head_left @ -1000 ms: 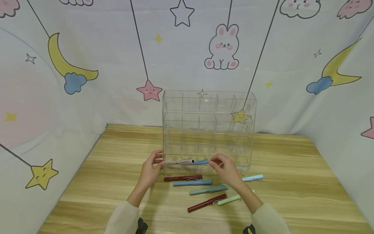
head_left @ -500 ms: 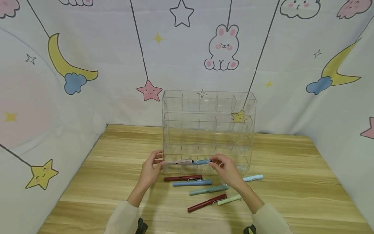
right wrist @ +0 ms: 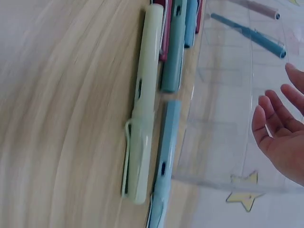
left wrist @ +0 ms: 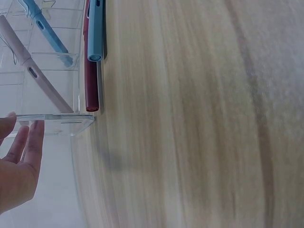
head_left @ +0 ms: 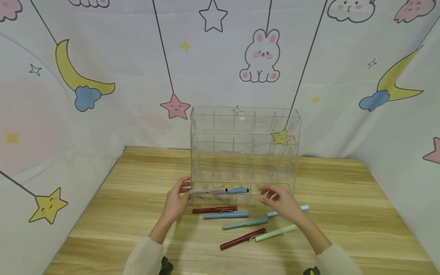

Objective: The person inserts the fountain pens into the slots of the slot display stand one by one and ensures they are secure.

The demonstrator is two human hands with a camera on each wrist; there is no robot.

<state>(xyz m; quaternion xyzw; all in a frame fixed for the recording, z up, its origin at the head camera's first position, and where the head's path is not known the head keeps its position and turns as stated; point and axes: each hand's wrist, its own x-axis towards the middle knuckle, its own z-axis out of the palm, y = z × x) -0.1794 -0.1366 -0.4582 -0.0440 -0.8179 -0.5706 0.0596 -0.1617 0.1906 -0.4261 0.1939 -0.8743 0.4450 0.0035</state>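
Note:
A clear acrylic pen organizer (head_left: pixel 244 149) with rows of compartments stands on the table. My left hand (head_left: pixel 177 198) pinches its lower left side wall between thumb and fingers. In the bottom row lie a pale pinkish-grey pen (head_left: pixel 211 190) and, right of it, a blue pen (head_left: pixel 238 190); both tilt in the left wrist view. My right hand (head_left: pixel 280 200), fingers loosely bent and holding nothing, hovers just right of the blue pen. In the right wrist view, bare space separates the fingertips (right wrist: pixel 259 118) from the blue pen (right wrist: pixel 273 46).
In front of the organizer lie a dark red pen (head_left: pixel 214 209), a blue pen (head_left: pixel 225 215), a green pen (head_left: pixel 245 223), another dark red pen (head_left: pixel 243 239), a pale green pen (head_left: pixel 276 233) and a light blue pen (head_left: pixel 304 208). A patterned white cloth (head_left: pixel 220 72) hangs behind.
My right hand has let go of the blue pen and moved away to the right. The blue pen stays in the bottom row. My left hand holds its place.

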